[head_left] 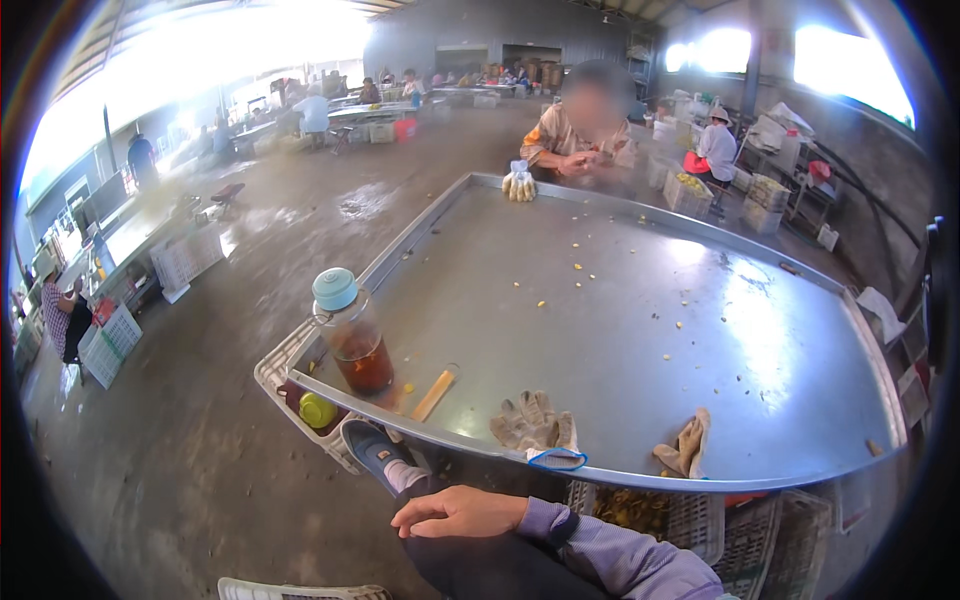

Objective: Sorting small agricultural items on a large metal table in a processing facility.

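Note:
My right hand [455, 512] rests on my raised knee, holding nothing, its fingers loosely draped over dark trousers. A purple sleeve [620, 548] covers that forearm. My left hand is out of the picture. Just beyond the knee is the near edge of a large metal table [560, 330]. On that edge lie a worn work glove [535, 425] with a blue-trimmed cuff and, farther right, a second work glove [688, 445]. A wooden-handled tool [434, 395] lies left of them. At the left corner stands a clear jar [360, 350] with a light-blue lid and reddish-brown liquid.
Small yellow bits [578, 267] are scattered over the table. Another person [580, 135] sits at its far side, beside a glove [519, 185]. A white crate [290, 375] with a yellow-green lidded container [317, 410] sits at the left. Crates [695, 520] stand below the table.

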### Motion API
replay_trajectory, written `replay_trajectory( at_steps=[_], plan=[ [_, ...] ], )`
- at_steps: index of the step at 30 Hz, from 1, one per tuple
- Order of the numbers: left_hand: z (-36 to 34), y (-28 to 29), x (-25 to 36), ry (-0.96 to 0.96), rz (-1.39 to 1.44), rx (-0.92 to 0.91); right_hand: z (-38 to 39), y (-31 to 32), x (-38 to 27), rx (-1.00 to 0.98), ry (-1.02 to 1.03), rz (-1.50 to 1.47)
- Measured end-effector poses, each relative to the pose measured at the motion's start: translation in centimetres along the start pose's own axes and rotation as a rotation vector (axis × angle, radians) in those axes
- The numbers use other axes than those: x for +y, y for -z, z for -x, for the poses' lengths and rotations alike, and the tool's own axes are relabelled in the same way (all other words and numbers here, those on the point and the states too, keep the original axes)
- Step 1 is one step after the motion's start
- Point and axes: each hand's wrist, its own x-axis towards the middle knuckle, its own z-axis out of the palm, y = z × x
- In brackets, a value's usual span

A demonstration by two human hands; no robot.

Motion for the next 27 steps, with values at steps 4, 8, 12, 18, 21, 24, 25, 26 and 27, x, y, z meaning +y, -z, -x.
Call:
replay_trajectory(
  at_steps=[4, 8, 12, 18, 21, 24, 25, 26, 27],
  plan=[
    [-0.1, -0.7, -0.8, -0.044, -0.044, 0.013, 0.3, 0.0, 0.0, 0.005, -0.01, -0.023],
    [-0.2, -0.3, -0.3, -0.044, -0.043, 0.001, 0.4, 0.1, 0.0, 0.003, -0.013, -0.028],
    [-0.2, -1.8, -1.7, 0.005, -0.052, 0.018, 0.4, 0.3, 0.1, 0.0, -0.018, -0.014],
    [0.2, -2.5, -2.7, -0.018, -0.049, 0.047, 0.6, 0.3, 0.4, 0.012, -0.03, -0.038],
    [0.1, -3.2, -3.6, -0.046, -0.074, 0.052, 0.6, 0.4, 0.5, 0.013, -0.029, -0.045],
    [0.1, -4.4, -5.1, -0.097, -0.139, 0.053, 0.6, 0.4, 0.6, 0.012, -0.03, -0.062],
    [0.2, -5.0, -6.0, -0.129, -0.168, 0.073, 0.6, 0.4, 0.5, 0.007, -0.03, -0.065],
    [0.1, -5.8, -7.0, -0.123, -0.17, 0.072, 0.6, 0.4, 0.3, 0.013, -0.031, -0.07],
    [-0.1, -6.2, -7.6, -0.226, -0.207, 0.121, 0.6, 0.4, 0.2, 0.02, -0.033, -0.076]
  ],
)
